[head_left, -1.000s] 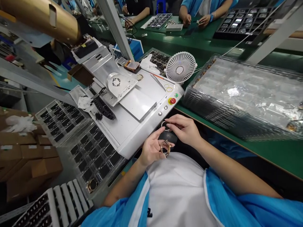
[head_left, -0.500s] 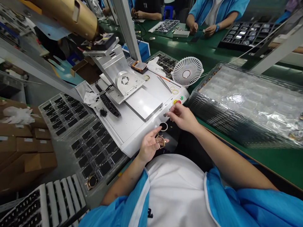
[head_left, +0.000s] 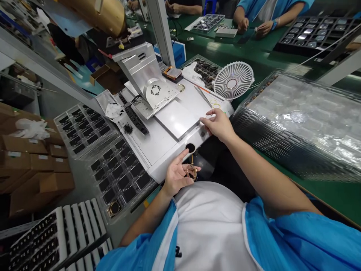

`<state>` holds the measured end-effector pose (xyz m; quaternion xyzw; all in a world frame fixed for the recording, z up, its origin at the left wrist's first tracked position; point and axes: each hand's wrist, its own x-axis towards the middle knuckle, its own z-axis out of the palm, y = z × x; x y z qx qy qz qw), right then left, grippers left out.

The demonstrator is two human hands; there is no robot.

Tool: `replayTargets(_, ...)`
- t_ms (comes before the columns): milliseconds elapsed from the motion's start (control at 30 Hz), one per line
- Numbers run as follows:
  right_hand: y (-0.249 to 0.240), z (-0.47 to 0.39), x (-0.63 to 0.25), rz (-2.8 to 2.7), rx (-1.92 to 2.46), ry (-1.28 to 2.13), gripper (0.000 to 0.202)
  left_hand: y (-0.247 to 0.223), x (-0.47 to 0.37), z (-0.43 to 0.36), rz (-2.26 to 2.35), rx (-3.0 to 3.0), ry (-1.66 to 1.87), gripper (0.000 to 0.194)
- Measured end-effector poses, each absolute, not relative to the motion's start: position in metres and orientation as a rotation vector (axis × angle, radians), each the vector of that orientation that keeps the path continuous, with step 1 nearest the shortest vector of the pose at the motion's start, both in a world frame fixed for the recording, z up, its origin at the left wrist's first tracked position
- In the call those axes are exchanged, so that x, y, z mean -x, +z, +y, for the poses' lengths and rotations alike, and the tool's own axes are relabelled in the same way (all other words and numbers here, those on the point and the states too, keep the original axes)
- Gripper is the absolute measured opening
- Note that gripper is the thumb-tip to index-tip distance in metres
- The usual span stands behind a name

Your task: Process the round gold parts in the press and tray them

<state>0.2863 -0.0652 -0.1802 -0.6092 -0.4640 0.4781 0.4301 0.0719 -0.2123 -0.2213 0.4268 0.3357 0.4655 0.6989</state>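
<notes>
My left hand (head_left: 176,175) holds a gold-coloured ring-shaped watch case (head_left: 192,173) between thumb and fingers, low in front of my shirt. A round black disc with a pale rim (head_left: 190,148), like a watch screen, stands at the tip of its index finger. A thin yellow strip (head_left: 192,159) runs between disc and case. My right hand (head_left: 219,124) hovers at the front edge of the white machine (head_left: 166,162), thumb and index finger drawn close together. What lies between them, if anything, is too small to make out.
Tweezers (head_left: 203,96) and thin yellow rings (head_left: 216,106) lie on the machine by a white fan (head_left: 233,81). A metal bracket (head_left: 152,90) rises at its middle. Trays of black parts (head_left: 118,169) stand left, stacked clear trays (head_left: 299,124) right. Across the green table a co-worker's hands (head_left: 263,29) show.
My right hand has moved up to the machine's top front edge. The black disc has shifted slightly left and up, farther from the watch case. The whole view has turned a little.
</notes>
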Motion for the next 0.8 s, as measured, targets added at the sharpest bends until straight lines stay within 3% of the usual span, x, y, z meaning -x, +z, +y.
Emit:
replayTargets(167,-0.192,-0.131,-0.289,-1.199,1.284,1.436,0.047,-0.222,-0.084,-0.215,0.895,-1.313,1.059,0.11)
replayTargets(433,-0.2,-0.161,-0.293,-0.876,1.146,1.584,0.047,-0.222,-0.107,-0.203,0.867,-1.715,0.812,0.08)
replayTargets(800,-0.196,-0.163,-0.301,-0.946,1.118,1.631,0.048,-0.223,-0.101,-0.206,0.793,-1.466,0.945,0.085)
